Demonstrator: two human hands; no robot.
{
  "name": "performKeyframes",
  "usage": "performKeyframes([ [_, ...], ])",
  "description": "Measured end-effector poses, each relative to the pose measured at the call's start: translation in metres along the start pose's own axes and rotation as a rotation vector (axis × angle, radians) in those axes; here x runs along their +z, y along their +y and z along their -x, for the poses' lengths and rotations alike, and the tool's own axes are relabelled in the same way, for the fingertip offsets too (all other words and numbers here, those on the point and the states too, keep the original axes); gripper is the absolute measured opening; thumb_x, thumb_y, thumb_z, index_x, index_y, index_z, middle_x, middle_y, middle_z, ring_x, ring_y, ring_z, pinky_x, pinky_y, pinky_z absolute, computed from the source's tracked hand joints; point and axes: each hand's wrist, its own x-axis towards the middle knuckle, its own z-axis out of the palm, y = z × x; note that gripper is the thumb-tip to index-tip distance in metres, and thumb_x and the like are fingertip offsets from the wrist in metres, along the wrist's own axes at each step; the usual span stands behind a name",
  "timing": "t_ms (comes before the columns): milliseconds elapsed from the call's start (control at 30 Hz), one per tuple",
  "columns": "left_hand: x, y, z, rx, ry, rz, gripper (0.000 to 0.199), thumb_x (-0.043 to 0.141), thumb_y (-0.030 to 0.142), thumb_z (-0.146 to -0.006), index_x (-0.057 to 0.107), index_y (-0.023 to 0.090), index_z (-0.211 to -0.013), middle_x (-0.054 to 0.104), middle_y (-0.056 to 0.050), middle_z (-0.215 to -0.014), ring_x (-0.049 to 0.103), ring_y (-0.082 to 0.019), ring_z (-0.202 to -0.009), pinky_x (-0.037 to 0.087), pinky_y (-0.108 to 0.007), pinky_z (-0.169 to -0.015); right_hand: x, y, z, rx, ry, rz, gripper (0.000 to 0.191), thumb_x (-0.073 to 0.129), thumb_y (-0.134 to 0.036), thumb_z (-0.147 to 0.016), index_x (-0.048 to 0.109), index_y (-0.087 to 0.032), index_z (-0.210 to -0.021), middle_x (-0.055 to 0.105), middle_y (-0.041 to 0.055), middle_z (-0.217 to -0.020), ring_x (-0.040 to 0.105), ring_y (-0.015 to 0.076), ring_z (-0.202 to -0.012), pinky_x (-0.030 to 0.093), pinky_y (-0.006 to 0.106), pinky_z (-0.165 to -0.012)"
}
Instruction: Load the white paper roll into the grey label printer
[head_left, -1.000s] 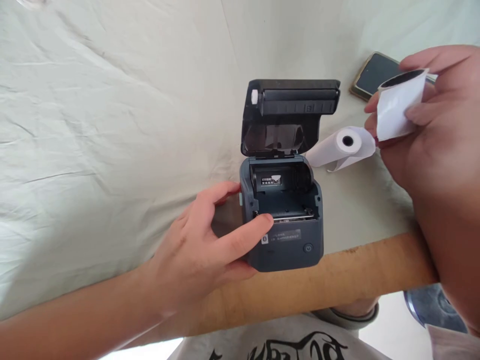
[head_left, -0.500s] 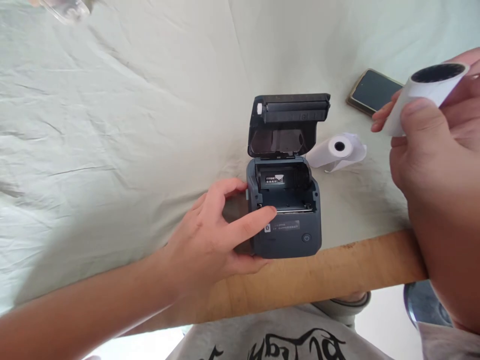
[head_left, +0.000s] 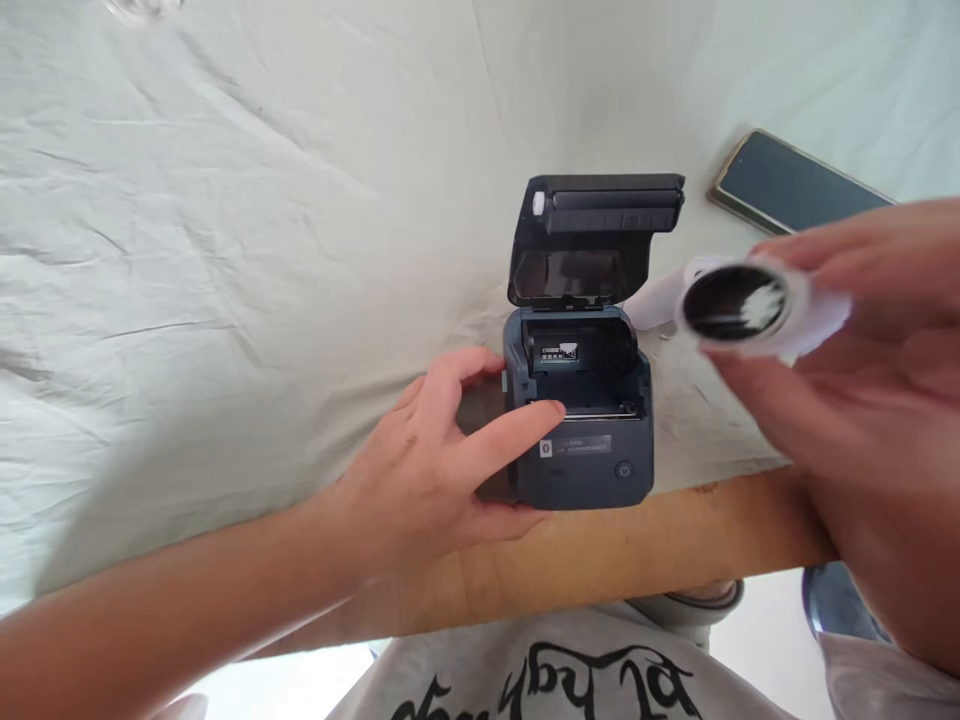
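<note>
A dark blue-grey portable label printer [head_left: 589, 485] stands with its lid [head_left: 577, 275] raised, and its inner bay shows. My left hand [head_left: 442, 445] grips the printer's left side, the thumb lying over the front edge of the bay. In my right hand [head_left: 840, 390] is a white paper roll [head_left: 799, 315], held to the right of the printer with its wide dark hollow core facing me. Behind that roll lies a second white paper roll [head_left: 664, 300], mostly hidden, close beside the printer's hinge.
A smartphone [head_left: 795, 185] lies at the upper right, partly behind my right hand. A clear object [head_left: 142, 8] is cut off at the top left. Pale wrinkled cloth [head_left: 262, 250] covers the table, whose wooden edge [head_left: 600, 550] runs along the front.
My right hand has brought the paper roll left and down toward the printer, turning its hollow end toward me. My left hand keeps its hold on the printer.
</note>
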Motion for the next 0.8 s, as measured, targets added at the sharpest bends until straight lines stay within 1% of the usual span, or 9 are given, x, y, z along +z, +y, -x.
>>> performKeyframes([
  [67, 0.003, 0.000, 0.001, 0.007, 0.033, -0.001, 0.056, 0.078, 0.042, -0.102, 0.060, 0.020, -0.150, 0.062, -0.022, -0.144, 0.077, -0.033, -0.118, 0.077, -0.049, -0.089, 0.011, -0.018, 0.001, -0.128, -0.015, 0.069, 0.022, 0.100, -0.031, -0.090, 0.085, -0.032, -0.106, 0.089, -0.0041, -0.111, 0.082, 0.0191, -0.099, 0.065, 0.042, -0.092],
  [100, 0.004, 0.000, 0.002, 0.010, 0.047, 0.004, 0.057, 0.077, 0.043, -0.103, 0.059, 0.018, -0.151, 0.063, -0.023, -0.143, 0.077, -0.034, -0.118, 0.077, -0.050, -0.089, 0.018, -0.025, 0.002, -0.209, -0.023, 0.094, 0.019, 0.095, -0.030, -0.095, 0.082, -0.029, -0.109, 0.089, -0.0035, -0.117, 0.082, 0.0172, -0.098, 0.066, 0.041, -0.091],
  [200, 0.005, 0.000, 0.002, 0.006, 0.055, 0.011, 0.058, 0.075, 0.044, -0.105, 0.056, 0.017, -0.152, 0.064, -0.025, -0.142, 0.077, -0.036, -0.120, 0.077, -0.053, -0.091, 0.035, -0.038, 0.001, -0.321, -0.004, 0.161, 0.023, 0.091, -0.017, -0.096, 0.076, -0.026, -0.112, 0.090, -0.0037, -0.119, 0.080, 0.0155, -0.091, 0.065, 0.039, -0.080],
  [267, 0.005, -0.001, 0.002, 0.000, 0.036, 0.003, 0.059, 0.072, 0.046, -0.106, 0.054, 0.016, -0.154, 0.064, -0.026, -0.142, 0.076, -0.037, -0.122, 0.077, -0.055, -0.092, 0.040, -0.041, -0.001, -0.321, -0.042, 0.217, 0.031, 0.089, -0.011, -0.095, 0.076, -0.028, -0.118, 0.090, -0.0044, -0.121, 0.080, 0.0173, -0.093, 0.065, 0.041, -0.079],
  [367, 0.006, -0.001, 0.002, 0.010, 0.044, -0.013, 0.064, 0.074, 0.049, -0.104, 0.053, 0.017, -0.155, 0.065, -0.026, -0.141, 0.076, -0.037, -0.121, 0.077, -0.054, -0.091, 0.040, -0.042, -0.003, -0.298, -0.115, 0.262, 0.032, 0.084, -0.009, -0.099, 0.076, -0.030, -0.121, 0.089, -0.0049, -0.128, 0.081, 0.0175, -0.100, 0.066, 0.041, -0.085],
  [500, 0.004, -0.001, 0.000, -0.012, 0.031, -0.005, 0.064, 0.076, 0.046, -0.101, 0.053, 0.021, -0.156, 0.065, -0.024, -0.142, 0.078, -0.037, -0.120, 0.077, -0.054, -0.090, 0.040, -0.043, -0.003, -0.259, -0.085, 0.230, 0.025, 0.083, -0.014, -0.101, 0.077, -0.030, -0.119, 0.089, -0.0040, -0.126, 0.082, 0.0191, -0.101, 0.068, 0.042, -0.088],
  [600, 0.000, 0.000, -0.002, -0.002, -0.017, -0.011, 0.063, 0.076, 0.046, -0.102, 0.053, 0.022, -0.156, 0.065, -0.024, -0.140, 0.079, -0.037, -0.119, 0.077, -0.054, -0.087, 0.042, -0.046, -0.003, -0.213, -0.118, 0.206, 0.027, 0.081, -0.012, -0.101, 0.076, -0.031, -0.120, 0.089, -0.0044, -0.127, 0.082, 0.0212, -0.104, 0.069, 0.044, -0.090],
  [700, -0.003, 0.000, -0.003, -0.015, -0.040, -0.008, 0.064, 0.076, 0.047, -0.103, 0.051, 0.024, -0.158, 0.065, -0.023, -0.140, 0.078, -0.038, -0.118, 0.077, -0.056, -0.085, 0.045, -0.050, -0.005, -0.134, -0.122, 0.200, 0.023, 0.078, -0.012, -0.103, 0.072, -0.031, -0.114, 0.089, -0.0071, -0.122, 0.080, 0.0188, -0.104, 0.070, 0.040, -0.093],
  [800, -0.002, -0.002, -0.001, -0.008, -0.033, -0.004, 0.066, 0.077, 0.046, -0.103, 0.051, 0.024, -0.159, 0.064, -0.024, -0.141, 0.078, -0.039, -0.119, 0.077, -0.057, -0.087, 0.048, -0.049, -0.008, -0.139, -0.069, 0.189, 0.019, 0.079, -0.013, -0.103, 0.068, -0.028, -0.105, 0.089, -0.0075, -0.117, 0.079, 0.0156, -0.100, 0.069, 0.035, -0.089],
])
